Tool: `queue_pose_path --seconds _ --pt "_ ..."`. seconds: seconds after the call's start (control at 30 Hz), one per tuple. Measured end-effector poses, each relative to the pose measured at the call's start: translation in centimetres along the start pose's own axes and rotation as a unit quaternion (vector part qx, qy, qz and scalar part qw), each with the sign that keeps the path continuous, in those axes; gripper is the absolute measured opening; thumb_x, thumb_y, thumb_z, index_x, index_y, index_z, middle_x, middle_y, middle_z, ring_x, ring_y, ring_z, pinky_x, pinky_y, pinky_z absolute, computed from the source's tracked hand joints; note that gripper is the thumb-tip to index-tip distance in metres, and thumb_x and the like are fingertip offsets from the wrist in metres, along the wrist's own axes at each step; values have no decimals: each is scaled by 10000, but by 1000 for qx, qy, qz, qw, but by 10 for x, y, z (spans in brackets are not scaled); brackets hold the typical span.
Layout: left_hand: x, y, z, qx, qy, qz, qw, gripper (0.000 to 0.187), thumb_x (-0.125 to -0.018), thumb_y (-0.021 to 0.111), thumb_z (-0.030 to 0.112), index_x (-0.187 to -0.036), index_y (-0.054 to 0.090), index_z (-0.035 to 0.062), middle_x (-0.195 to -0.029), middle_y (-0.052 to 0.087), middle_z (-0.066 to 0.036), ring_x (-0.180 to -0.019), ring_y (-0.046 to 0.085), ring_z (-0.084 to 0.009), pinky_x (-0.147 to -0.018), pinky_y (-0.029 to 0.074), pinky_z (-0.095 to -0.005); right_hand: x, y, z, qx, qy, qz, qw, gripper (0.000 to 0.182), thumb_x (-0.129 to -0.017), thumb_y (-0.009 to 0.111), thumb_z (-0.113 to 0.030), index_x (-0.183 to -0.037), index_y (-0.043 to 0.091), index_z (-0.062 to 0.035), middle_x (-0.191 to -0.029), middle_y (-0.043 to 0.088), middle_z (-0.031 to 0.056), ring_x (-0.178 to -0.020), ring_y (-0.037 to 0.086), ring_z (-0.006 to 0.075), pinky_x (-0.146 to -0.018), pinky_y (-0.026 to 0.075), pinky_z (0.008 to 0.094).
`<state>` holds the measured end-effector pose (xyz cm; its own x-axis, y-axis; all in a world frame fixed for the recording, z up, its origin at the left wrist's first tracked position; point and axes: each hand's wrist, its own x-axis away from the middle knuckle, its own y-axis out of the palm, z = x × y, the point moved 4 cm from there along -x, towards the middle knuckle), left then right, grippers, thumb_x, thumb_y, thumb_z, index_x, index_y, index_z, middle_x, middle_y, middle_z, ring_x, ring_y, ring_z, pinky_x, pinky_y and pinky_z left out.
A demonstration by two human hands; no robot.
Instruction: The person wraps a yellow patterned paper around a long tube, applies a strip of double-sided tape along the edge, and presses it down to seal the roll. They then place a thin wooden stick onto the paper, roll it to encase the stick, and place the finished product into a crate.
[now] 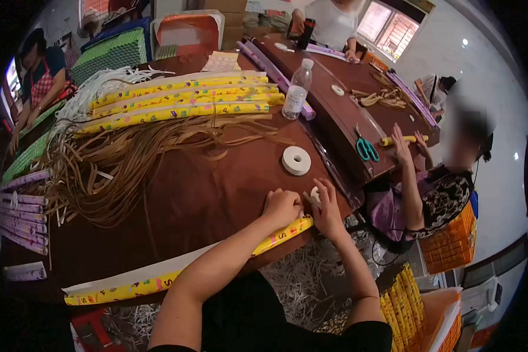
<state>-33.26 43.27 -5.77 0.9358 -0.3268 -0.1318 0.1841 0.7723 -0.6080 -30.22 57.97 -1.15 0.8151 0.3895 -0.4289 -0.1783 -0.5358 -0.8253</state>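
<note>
A long yellow patterned paper strip [158, 284], white along its far edge, lies along the table's near edge and passes under my left forearm. Over its right end, my left hand [283, 207] is closed, with curled fingers; what they pinch is too small to make out. Just to the right, my right hand [327, 206] grips a small white tape roll [316, 196], partly hidden by the fingers. A larger white tape roll [296, 161] lies flat beyond both hands.
Brown strips [123, 164] and yellow patterned rolls [182, 97] cover the table's far left. Purple rolls [23, 220] lie at the left edge. A water bottle [297, 91] stands near teal scissors [366, 148]. A co-worker's hand [401, 145] rolls yellow paper at right.
</note>
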Motion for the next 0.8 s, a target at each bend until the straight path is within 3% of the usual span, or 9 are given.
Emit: queue_pose_path --seconds 0.1,0.27,0.4,0.47,0.5,0.53,0.57,0.67,0.8 --pt "-1 -2 1 -4 -1 -13 1000 143 -799 703 255 -826 733 118 -841 709 -62 -909 621 -288 -904 425 -437 10 -1 2 200 36 8 979 521 -813 650 -110 -1304 479 -88 -1185 566 141 -1114 513 321 -920 369 458" --pt "-3 -8 6 0 -24 -59 998 211 -820 714 287 -858 739 82 -877 717 -103 -889 653 -286 -907 438 -450 -5 -2 18 137 31 -11 990 294 -862 632 -115 -1140 552 -64 -1046 603 106 -1033 535 326 -897 362 466" --pt "-11 -11 -2 104 -64 11 992 346 -819 701 347 -912 692 14 -915 695 -180 -926 655 -346 -802 507 -455 -52 8 40 52 -28 -22 998 213 -895 589 -57 -1104 566 -28 -1043 605 131 -1008 568 331 -889 418 444" --pt "-20 -11 -12 207 -62 78 973 397 -887 644 371 -928 666 -23 -892 676 -201 -835 661 -328 -724 522 -419 -64 -3 11 111 -17 62 992 180 -894 591 -57 -1072 581 -29 -1029 615 146 -981 577 340 -855 437 438" --pt "-24 -17 -17 286 -64 103 950 410 -913 619 374 -929 655 -35 -883 672 -199 -797 664 -306 -707 522 -406 -61 -6 -6 197 -85 80 973 162 -887 624 -108 -1031 608 -36 -1038 618 150 -977 578 336 -829 451 439" --pt "-25 -24 -20 331 -101 39 937 435 -1009 480 417 -1048 629 10 -842 637 -59 -723 592 -155 -660 490 -332 -46 -9 -22 133 -124 73 981 169 -879 644 -146 -1010 619 -41 -1036 617 144 -980 577 330 -823 456 435" --pt "-27 -34 -24 329 -104 49 937 435 -1009 480 417 -1048 629 10 -842 637 -59 -723 592 -155 -660 490 -332 -32 -9 -40 70 -158 65 983 183 -872 665 -183 -989 630 -47 -1035 616 138 -983 577 323 -817 462 430" --pt "-28 -40 -27 599 -145 -43 787 518 -1006 414 523 -1090 605 49 -814 595 -34 -666 522 -96 -636 463 -259 -11 23 -131 -5 -378 -112 919 311 -822 721 -301 -1006 653 -60 -1058 599 112 -1002 570 302 -813 466 410" --pt "-22 -77 -1 661 -17 -15 750 523 -993 443 532 -1095 595 42 -844 600 -42 -659 541 -93 -585 470 -253 -1 65 -147 33 -464 -173 868 437 -682 773 -309 -1033 679 -66 -1094 599 112 -1016 584 304 -820 464 407"
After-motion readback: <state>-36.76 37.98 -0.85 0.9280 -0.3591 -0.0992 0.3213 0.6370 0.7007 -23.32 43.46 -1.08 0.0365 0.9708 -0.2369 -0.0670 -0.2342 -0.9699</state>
